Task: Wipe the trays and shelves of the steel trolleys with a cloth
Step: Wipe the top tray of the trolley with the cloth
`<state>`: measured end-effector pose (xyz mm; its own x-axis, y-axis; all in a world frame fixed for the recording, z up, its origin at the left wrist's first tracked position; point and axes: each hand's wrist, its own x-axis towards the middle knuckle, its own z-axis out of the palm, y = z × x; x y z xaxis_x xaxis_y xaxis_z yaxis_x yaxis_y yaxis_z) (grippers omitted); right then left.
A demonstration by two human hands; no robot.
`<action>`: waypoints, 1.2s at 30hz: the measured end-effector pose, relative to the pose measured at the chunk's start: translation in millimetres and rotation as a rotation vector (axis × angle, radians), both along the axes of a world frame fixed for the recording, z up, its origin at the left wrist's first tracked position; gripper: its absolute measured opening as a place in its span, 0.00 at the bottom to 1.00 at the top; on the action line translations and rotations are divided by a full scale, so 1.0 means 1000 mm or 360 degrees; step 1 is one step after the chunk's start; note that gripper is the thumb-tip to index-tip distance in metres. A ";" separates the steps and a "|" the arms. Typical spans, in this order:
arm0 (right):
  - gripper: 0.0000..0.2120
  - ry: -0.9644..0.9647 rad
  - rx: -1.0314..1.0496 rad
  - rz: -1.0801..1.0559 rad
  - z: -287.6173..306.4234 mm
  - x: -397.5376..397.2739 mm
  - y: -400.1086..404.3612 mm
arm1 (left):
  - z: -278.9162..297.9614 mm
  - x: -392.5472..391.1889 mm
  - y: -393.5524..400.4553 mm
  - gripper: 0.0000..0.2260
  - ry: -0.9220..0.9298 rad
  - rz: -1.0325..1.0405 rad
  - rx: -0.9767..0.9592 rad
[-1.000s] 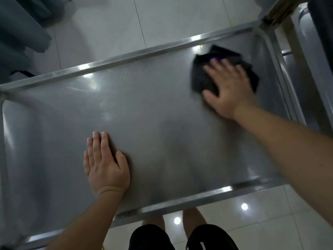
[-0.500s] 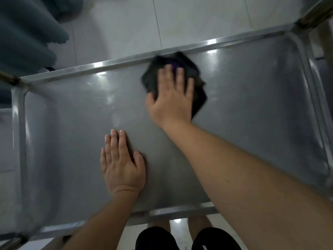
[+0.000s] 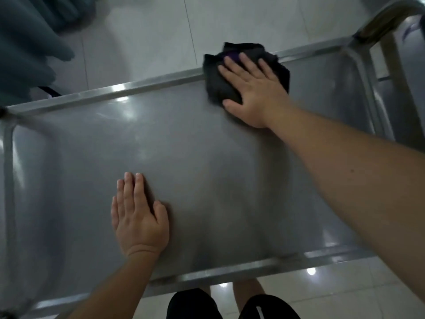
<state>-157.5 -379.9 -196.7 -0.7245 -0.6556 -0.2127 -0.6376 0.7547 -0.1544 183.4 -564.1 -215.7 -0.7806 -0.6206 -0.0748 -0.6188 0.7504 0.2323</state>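
While the right hand (image 3: 253, 90) presses the black cloth (image 3: 220, 81) flat-fingered against the tray's far rim (image 3: 138, 85), the left hand (image 3: 138, 217) braces, open-palmed; overlapping strokes advised, steady pressure.

The right hand (image 3: 253, 88) covers most of the black cloth (image 3: 218, 84). The steel tray (image 3: 69, 157) is cut off at the left edge. The far rail (image 3: 138, 85) looks blurry.
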 end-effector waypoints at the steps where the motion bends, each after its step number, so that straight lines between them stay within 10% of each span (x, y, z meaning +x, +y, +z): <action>1: 0.40 -0.0015 0.0026 -0.0065 0.002 -0.006 0.017 | 0.000 0.000 0.000 0.34 0.0005 -0.0001 -0.0003; 15: 0.41 -0.0019 0.0086 -0.0887 0.008 -0.020 0.160 | -0.001 -0.001 0.001 0.34 0.0007 0.0006 0.0009; 36: 0.40 -0.0056 0.0073 -0.1116 0.001 0.285 0.232 | -0.010 0.002 -0.004 0.33 0.0061 0.0014 0.0036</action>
